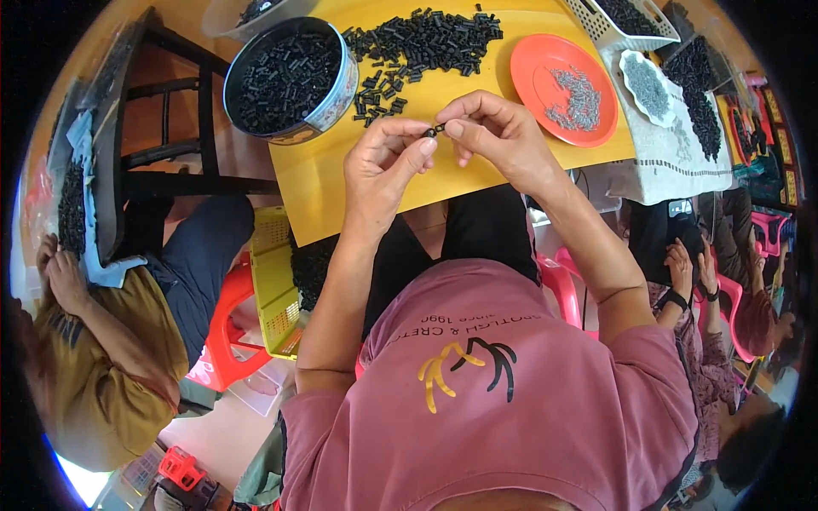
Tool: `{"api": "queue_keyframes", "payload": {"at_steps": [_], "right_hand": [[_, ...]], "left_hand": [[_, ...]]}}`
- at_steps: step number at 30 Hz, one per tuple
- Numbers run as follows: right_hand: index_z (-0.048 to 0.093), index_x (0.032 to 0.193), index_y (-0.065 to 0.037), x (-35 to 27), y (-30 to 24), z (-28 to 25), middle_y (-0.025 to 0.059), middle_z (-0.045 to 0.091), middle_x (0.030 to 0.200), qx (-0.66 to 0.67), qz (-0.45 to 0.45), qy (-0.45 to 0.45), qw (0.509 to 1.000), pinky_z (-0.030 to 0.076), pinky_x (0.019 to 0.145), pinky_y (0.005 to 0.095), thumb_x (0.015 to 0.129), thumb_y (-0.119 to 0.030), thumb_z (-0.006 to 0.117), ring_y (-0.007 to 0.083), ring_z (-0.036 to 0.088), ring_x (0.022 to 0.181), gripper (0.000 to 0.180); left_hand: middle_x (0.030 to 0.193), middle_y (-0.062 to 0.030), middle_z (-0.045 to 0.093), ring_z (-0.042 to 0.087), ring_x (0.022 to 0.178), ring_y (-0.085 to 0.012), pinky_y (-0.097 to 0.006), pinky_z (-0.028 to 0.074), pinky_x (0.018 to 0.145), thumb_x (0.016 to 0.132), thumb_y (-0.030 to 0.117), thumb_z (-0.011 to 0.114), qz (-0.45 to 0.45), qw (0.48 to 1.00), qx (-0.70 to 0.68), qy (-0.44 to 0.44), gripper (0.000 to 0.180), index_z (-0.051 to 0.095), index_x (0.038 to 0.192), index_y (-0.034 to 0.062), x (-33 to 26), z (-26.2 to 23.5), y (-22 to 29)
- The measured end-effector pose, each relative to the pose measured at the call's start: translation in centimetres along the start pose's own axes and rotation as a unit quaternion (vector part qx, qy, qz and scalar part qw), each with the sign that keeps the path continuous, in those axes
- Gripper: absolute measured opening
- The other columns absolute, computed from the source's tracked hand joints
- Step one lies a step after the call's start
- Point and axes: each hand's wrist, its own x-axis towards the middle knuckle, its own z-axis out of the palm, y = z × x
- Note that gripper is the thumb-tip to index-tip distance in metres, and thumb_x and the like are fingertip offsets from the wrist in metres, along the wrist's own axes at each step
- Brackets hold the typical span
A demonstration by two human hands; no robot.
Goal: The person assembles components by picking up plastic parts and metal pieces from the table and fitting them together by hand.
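Left hand (385, 162) and right hand (498, 136) raised together over the yellow desk (341, 183), fingertips closed on one small black piece (435, 130) pinched between them (left thumb and forefinger meeting the right's). Just beyond the hands, a loose pile of black pieces (422, 43). Beyond the left hand, a round tin (288, 81) full of them. Beyond the right hand, an orange plate (564, 89) of small grey metal parts.

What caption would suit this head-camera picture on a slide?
Both hands, left hand and right hand, pinch a small black part above a yellow board.
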Motion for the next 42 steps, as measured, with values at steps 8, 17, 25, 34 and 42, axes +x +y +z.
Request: {"api": "queue_keyframes", "payload": {"at_steps": [8,17,25,34,42], "right_hand": [[0.063,0.103,-0.001,-0.2,-1.0,-0.1,-0.0029,0.061,0.081,-0.035,-0.012,0.004,0.999,0.044,0.063,0.0190,0.093,-0.014,0.063,0.0025,0.055,0.068,0.016],[0.064,0.098,0.000,-0.4,-1.9,-0.2,-0.0026,0.061,0.083,-0.118,-0.009,-0.013,0.993,0.043,0.061,0.0187,0.091,-0.006,0.061,0.0018,0.053,0.069,0.009],[0.064,0.096,0.002,0.3,-2.3,0.6,0.0027,0.065,0.083,-0.069,0.084,0.016,0.994,0.048,0.065,0.0209,0.092,-0.012,0.062,0.0074,0.061,0.068,0.014],[0.063,0.102,0.002,1.0,-0.9,1.2,0.0022,0.061,0.081,0.014,0.088,0.049,0.995,0.051,0.066,0.0241,0.098,-0.023,0.056,0.0088,0.058,0.067,0.026],[0.064,0.090,0.001,0.9,-0.7,0.4,0.0120,0.061,0.070,-0.263,-0.045,0.055,0.962,0.046,0.056,0.0332,0.098,-0.034,0.054,0.0214,0.060,0.061,0.038]], "left_hand": [[0.087,-0.0010,0.060,0.058,0.074,-0.0068,-0.020,0.048,0.065,0.088,-0.002,0.066,0.014,1.000,0.022,-0.012,0.016,0.060,0.102,0.0019,0.0,0.6,0.6],[0.087,-0.0026,0.061,0.059,0.075,-0.0075,-0.021,0.048,0.065,0.087,-0.003,0.066,0.032,0.999,0.020,-0.021,0.013,0.062,0.099,0.0000,0.1,0.6,0.5],[0.086,-0.0091,0.062,0.060,0.071,-0.0135,-0.025,0.049,0.063,0.081,-0.006,0.069,0.222,0.930,0.289,0.036,0.013,0.066,0.092,-0.0013,0.3,1.1,-0.1],[0.085,-0.0012,0.062,0.059,0.074,-0.0070,-0.021,0.048,0.066,0.089,-0.001,0.065,0.017,0.995,0.070,0.068,0.010,0.064,0.098,-0.0004,0.7,0.6,-0.9],[0.087,-0.0018,0.062,0.059,0.076,-0.0075,-0.021,0.048,0.068,0.089,-0.002,0.065,0.011,0.997,0.062,0.049,0.013,0.062,0.102,-0.0007,0.4,1.3,0.5]]}}
